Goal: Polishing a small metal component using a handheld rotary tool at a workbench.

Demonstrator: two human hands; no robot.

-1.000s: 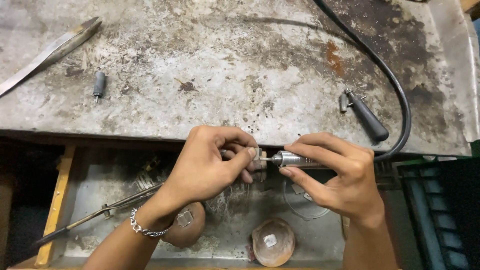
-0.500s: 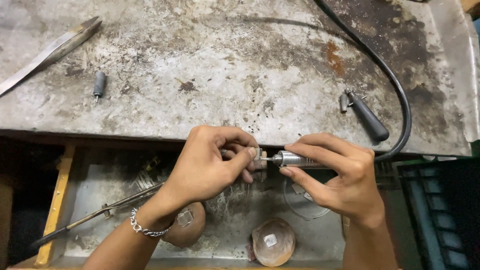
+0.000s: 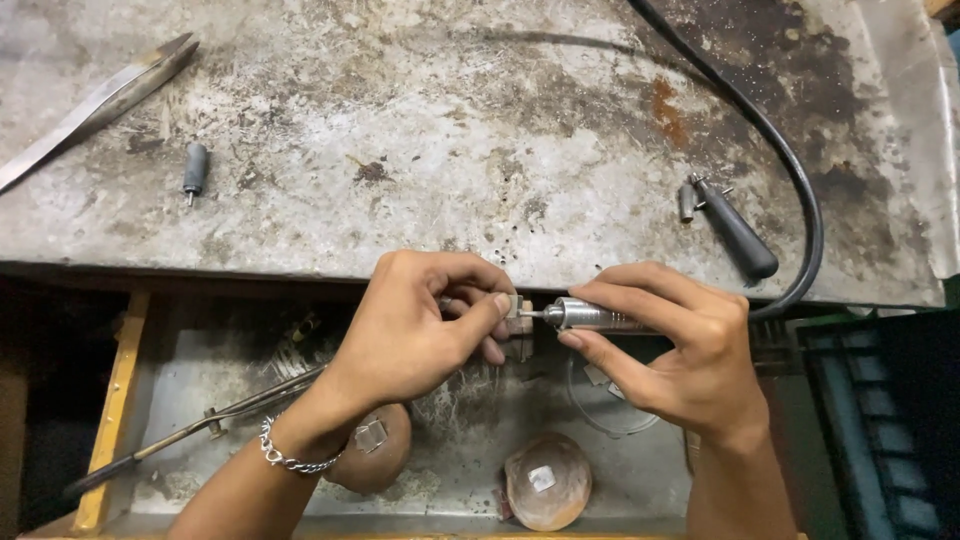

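Small metal piece (image 3: pixel 517 306): mostly covered by the left hand (image 3: pixel 415 335) fingertips, shape not discernible; the tool tip (image 3: pixel 533 315) touching it is too fine to identify. Handpiece (image 3: pixel 592 316): rear body hidden inside the right hand (image 3: pixel 680 350); its black cable (image 3: pixel 790 170) runs off the top edge. Long tweezers (image 3: pixel 95 105): cut off at the left edge; both forearms cut off at the bottom edge; contents of the two brown dishes (image 3: pixel 545 480) too small to identify.

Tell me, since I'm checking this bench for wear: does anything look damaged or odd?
The metal benchtop is stained and pitted, with a rust patch beside the black cable. The left hand and right hand look steady; nothing is spilled.
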